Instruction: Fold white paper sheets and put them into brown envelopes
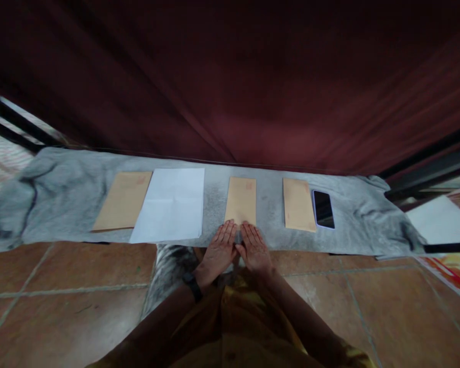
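Observation:
My left hand (218, 250) and my right hand (253, 248) lie side by side, palms down and fingers stretched flat, at the near edge of a grey cloth (61, 189). Their fingertips touch the near end of a narrow brown envelope (241, 199) in the middle of the cloth. Neither hand holds anything. A black band sits on my left wrist.
On the cloth lie a larger brown envelope (123, 200), white paper sheets (171, 203), another narrow brown envelope (298, 203) and a dark phone (323, 208). A dark red curtain (230, 87) hangs behind. Tiled floor (53, 296) spreads in front; white paper (439, 220) lies at right.

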The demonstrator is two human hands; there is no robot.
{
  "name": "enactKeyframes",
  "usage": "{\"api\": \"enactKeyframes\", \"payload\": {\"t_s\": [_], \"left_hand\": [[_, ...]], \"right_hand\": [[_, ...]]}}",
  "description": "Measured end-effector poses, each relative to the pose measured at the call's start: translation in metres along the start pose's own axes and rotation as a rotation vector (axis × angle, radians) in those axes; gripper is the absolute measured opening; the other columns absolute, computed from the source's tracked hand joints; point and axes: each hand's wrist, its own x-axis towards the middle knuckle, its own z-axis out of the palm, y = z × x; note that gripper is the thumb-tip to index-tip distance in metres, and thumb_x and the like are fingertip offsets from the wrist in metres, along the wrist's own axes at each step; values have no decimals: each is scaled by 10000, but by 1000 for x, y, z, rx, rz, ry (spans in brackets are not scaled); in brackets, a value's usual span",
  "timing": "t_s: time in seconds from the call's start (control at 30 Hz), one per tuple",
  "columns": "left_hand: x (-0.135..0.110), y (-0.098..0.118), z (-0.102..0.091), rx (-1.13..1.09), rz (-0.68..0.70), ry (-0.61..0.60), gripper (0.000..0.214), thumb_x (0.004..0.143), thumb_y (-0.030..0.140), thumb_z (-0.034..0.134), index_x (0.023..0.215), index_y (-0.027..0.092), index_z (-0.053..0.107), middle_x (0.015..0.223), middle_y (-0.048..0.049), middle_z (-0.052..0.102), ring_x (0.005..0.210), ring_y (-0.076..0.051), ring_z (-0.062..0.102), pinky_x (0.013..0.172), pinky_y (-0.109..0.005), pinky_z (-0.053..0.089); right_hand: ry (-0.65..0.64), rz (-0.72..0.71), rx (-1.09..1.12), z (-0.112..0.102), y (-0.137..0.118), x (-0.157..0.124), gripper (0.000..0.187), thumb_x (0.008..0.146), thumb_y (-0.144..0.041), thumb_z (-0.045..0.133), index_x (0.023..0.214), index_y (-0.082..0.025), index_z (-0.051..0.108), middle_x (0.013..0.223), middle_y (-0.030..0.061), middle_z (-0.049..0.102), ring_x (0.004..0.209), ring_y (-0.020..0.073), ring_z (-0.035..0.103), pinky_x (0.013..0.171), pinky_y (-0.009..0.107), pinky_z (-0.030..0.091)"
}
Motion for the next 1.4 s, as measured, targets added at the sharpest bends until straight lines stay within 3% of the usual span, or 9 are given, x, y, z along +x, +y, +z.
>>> {"api": "enactKeyframes", "payload": {"t_s": [0.23,0.5,0.63,0.77,0.93,1.1,1.27,1.4], "left_hand": [[-7,-4,-2,3,-63,21,717,992,415,471,1560,16,293,1641,-233,313,1558,-302,224,1244,-485,305],[-7,-3,-11,9,-141,21,654,1012,431,422,1513,12,398,1583,-249,414,1520,-318,330,1219,-484,328],[6,-3,-22,-51,-203,73,509,1030,417,392,1420,120,530,1419,-186,609,1352,-307,539,1124,-470,425],[25,-2,-30,-85,-399,131,433,1030,416,411,1278,119,605,1188,-165,681,1143,-288,621,1020,-428,486],[44,3,-33,-118,-602,27,354,958,386,586,1160,98,626,1137,-183,680,1116,-307,625,986,-414,492],[56,-1,-39,-387,-775,-67,314,895,325,677,1144,143,618,1152,-161,704,1145,-281,651,955,-357,489],[64,-15,-45,-568,-845,-143,168,816,348,736,858,205,660,893,-85,741,972,-253,707,801,-303,504],[66,-21,-39,-742,-873,-153,113,816,286,701,771,210,630,675,-14,673,774,-192,693,689,-258,484]], "right_hand": [[43,22,-18,-3,14,-9,622,1059,-391,393,1589,-74,310,1610,195,395,1514,286,333,1220,505,328],[52,39,-64,-6,23,-18,626,1062,-405,372,1589,-73,307,1608,197,398,1494,303,360,1214,505,321],[58,48,-73,-4,23,-18,623,1060,-385,361,1602,-89,279,1621,188,380,1490,304,363,1216,519,307],[48,62,-95,-2,23,-18,599,1061,-373,356,1582,-78,323,1616,186,389,1490,299,359,1214,507,306],[61,61,-105,-2,22,-17,606,1056,-368,356,1587,-78,314,1613,187,394,1481,296,372,1213,509,300],[75,60,-119,-1,21,-17,613,1056,-365,347,1595,-78,293,1611,182,400,1475,286,379,1219,501,293],[102,53,-118,2,21,-18,602,1059,-368,350,1585,-76,317,1598,188,418,1471,295,386,1212,503,300],[96,55,-114,1,22,-18,591,1056,-353,377,1566,-56,347,1588,193,432,1483,287,364,1218,492,300]]}}
